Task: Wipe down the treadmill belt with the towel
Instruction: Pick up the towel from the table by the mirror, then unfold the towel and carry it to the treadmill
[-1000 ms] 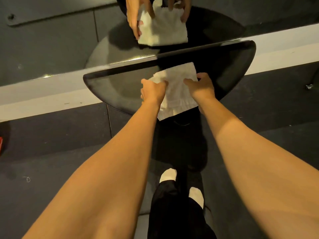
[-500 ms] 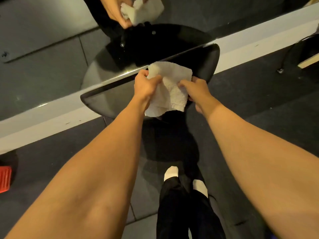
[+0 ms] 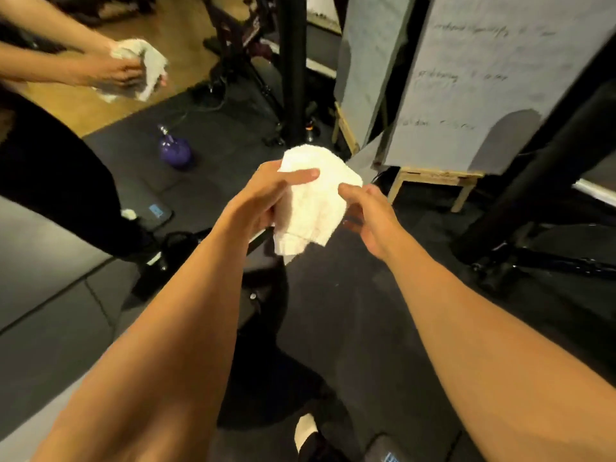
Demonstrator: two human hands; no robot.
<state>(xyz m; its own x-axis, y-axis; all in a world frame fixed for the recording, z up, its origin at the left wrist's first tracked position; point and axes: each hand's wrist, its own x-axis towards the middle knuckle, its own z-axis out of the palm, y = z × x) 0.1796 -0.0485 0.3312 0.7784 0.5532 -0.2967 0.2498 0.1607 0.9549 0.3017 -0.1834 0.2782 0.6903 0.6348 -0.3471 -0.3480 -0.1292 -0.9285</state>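
Observation:
A folded white towel [image 3: 315, 198] hangs in the air in front of me, above the dark floor. My left hand [image 3: 263, 198] grips its left side, with the thumb lying across the top. My right hand [image 3: 365, 215] pinches the towel's right edge between thumb and curled fingers. I cannot make out a treadmill belt for certain in this blurred view.
A mirror at the left reflects the hands with the towel [image 3: 140, 66]. A purple bottle [image 3: 176, 151] stands on the floor beyond. A black post [image 3: 293, 61], grey boards on a wooden stand [image 3: 466, 81] and a black machine frame [image 3: 533, 201] crowd the right side.
The towel has come up off the black glossy surface by the mirror and is now held in the air. My view has swung to the right, towards the post and the boards.

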